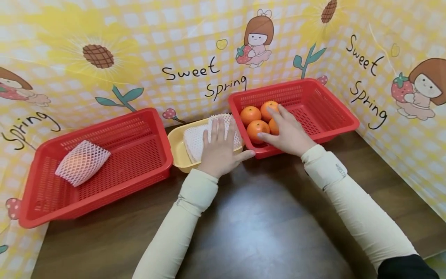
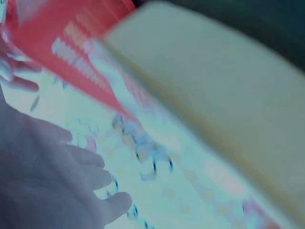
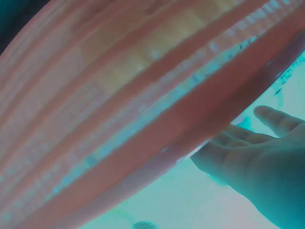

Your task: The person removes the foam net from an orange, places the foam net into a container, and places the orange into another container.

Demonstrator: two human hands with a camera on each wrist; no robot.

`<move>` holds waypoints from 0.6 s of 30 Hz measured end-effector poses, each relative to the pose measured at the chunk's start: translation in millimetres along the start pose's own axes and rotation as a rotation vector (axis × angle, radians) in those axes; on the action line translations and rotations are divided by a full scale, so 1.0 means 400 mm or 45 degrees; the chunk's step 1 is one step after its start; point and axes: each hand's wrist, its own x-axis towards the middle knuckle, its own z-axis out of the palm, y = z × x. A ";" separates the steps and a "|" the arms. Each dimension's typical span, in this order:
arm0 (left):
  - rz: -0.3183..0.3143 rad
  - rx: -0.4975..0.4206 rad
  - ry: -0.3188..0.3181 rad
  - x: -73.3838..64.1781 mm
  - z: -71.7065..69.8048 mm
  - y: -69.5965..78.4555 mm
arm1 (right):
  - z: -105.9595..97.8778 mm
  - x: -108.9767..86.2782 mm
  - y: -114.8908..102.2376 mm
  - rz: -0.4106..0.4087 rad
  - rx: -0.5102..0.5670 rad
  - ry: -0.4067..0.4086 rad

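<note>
My left hand reaches over the yellow basket, fingers straight and spread above white foam net sleeves. Its thumb points toward the right red basket. Several oranges sit at the left end of that basket. Over them comes my right hand, its thumb beside the front orange and its fingers reaching over the others, partly hiding one. In the left wrist view the left hand has extended fingers. The right hand shows beyond a red basket rim in the right wrist view.
A larger red basket stands at the left, holding an orange in a white foam net. All three baskets line the back of the dark wooden table. A patterned yellow cloth hangs behind and at the sides.
</note>
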 end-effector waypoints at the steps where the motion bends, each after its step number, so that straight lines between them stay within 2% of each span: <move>1: -0.007 0.011 -0.004 -0.010 -0.009 -0.018 | 0.011 -0.004 -0.012 -0.036 0.003 0.011; 7: -0.104 0.056 -0.062 -0.073 -0.058 -0.158 | 0.081 -0.006 -0.099 -0.239 -0.003 0.031; 9: -0.151 0.043 -0.106 -0.091 -0.077 -0.210 | 0.103 0.002 -0.130 -0.287 -0.018 0.027; 14: -0.269 0.042 -0.269 -0.136 -0.152 -0.335 | 0.159 0.030 -0.225 -0.359 -0.046 -0.056; 18: -0.420 0.039 -0.405 -0.172 -0.230 -0.443 | 0.211 0.061 -0.324 -0.409 -0.026 -0.152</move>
